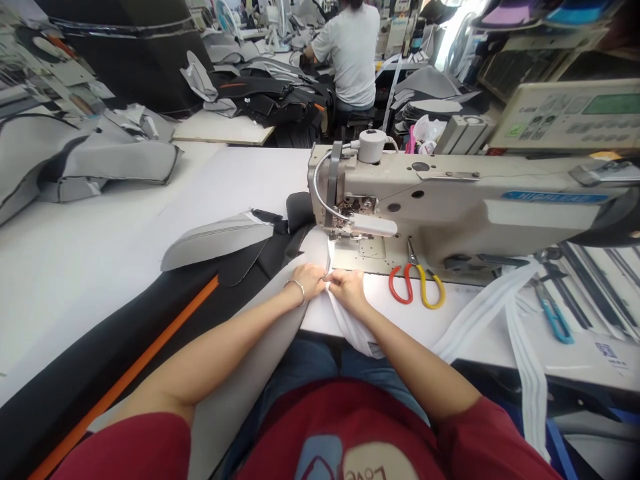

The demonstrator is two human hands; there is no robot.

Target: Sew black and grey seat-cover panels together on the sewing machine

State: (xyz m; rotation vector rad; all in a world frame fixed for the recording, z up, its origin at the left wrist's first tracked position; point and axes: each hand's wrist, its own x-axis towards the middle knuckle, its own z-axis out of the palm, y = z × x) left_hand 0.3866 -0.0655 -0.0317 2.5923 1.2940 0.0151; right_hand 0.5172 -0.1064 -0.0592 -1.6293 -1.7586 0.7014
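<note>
Head view: my left hand (307, 280) and right hand (347, 288) sit close together, fingers pinching a folded white fabric strip (350, 330) just before the sewing machine's presser foot (340, 230). Red-and-yellow scissors (417, 283) lie right of the hands; a grey fabric panel (260, 373) lies left. Risk: uneven tension could skew the fold, or the strip's loose length could catch the scissors.

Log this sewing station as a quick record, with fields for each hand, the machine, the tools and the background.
Left hand: resting on the edge of a grey fabric panel, bracelet on wrist
Right hand: pinching a white fabric strip
Machine: industrial sewing machine, just beyond the hands
Tools: red-and-yellow scissors; blue-handled snips
Background: co-worker, seated, back turned
</note>
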